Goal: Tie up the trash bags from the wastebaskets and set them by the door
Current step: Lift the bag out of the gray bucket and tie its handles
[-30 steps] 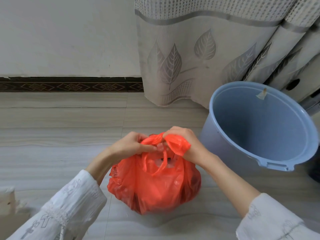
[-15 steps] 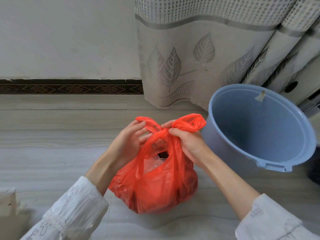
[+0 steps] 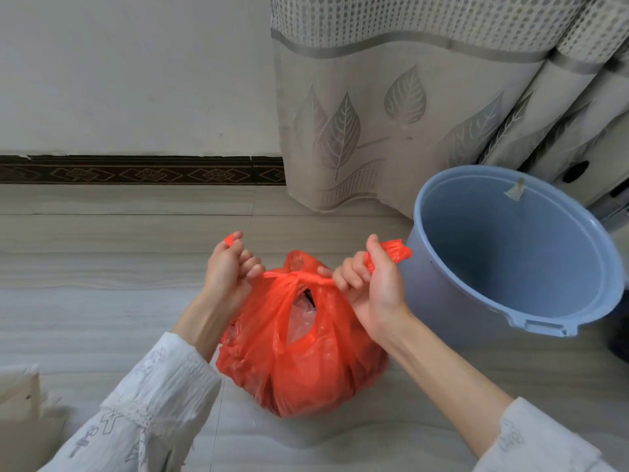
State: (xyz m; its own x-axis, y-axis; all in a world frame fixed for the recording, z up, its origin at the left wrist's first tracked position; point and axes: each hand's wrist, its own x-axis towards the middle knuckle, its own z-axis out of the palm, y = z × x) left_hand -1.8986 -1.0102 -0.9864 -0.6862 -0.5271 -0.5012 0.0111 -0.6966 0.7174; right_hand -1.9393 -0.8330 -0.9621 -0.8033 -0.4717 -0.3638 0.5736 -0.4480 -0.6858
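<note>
A full orange trash bag [image 3: 306, 366] sits on the pale floor in front of me. Its two handles are crossed into a knot above the bag's mouth. My left hand [image 3: 228, 274] grips the left handle, whose end sticks out above my fist. My right hand [image 3: 371, 281] grips the right handle, its end poking out past my thumb. The strip between my fists is stretched taut. A gap below the knot shows clear plastic inside. The blue wastebasket [image 3: 510, 253] stands just right of the bag with no liner in it.
A beige leaf-patterned curtain [image 3: 391, 114] hangs behind the wastebasket. The white wall with a dark patterned baseboard [image 3: 136, 172] runs along the far left. A pale box corner [image 3: 20, 396] shows at the lower left. Something dark sits at the right edge.
My hands have moved apart, drawing the crossed handles from a loose loop into a tight knot over the bag. The bag and wastebasket stay where they were.
</note>
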